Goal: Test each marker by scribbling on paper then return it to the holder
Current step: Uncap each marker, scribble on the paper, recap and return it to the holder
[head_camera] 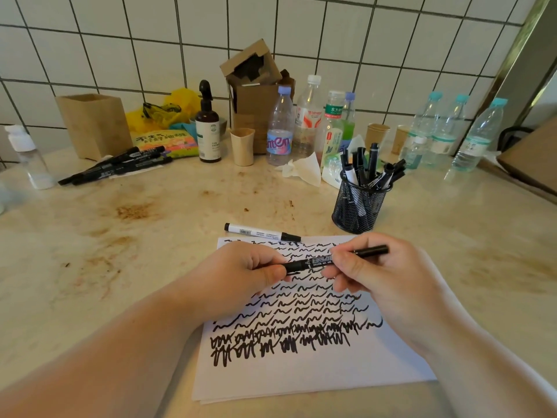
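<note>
Both my hands hold one black marker (313, 262) level above the paper (301, 375), which is covered in black scribbles. My left hand (241, 273) pinches its left end, where the cap sits. My right hand (376, 276) grips the barrel, and the marker's far end sticks out past my fingers. A white marker (259, 232) with a black cap lies on the counter just beyond the paper. The black mesh holder (358, 206), with several markers standing in it, is behind my right hand.
Three black markers (117, 165) lie at the back left by a wooden box (93, 125). Along the tiled wall stand a pump bottle (208, 128), cups, cardboard boxes and several plastic bottles (280, 128). A crumpled tissue (304, 170) lies left of the holder.
</note>
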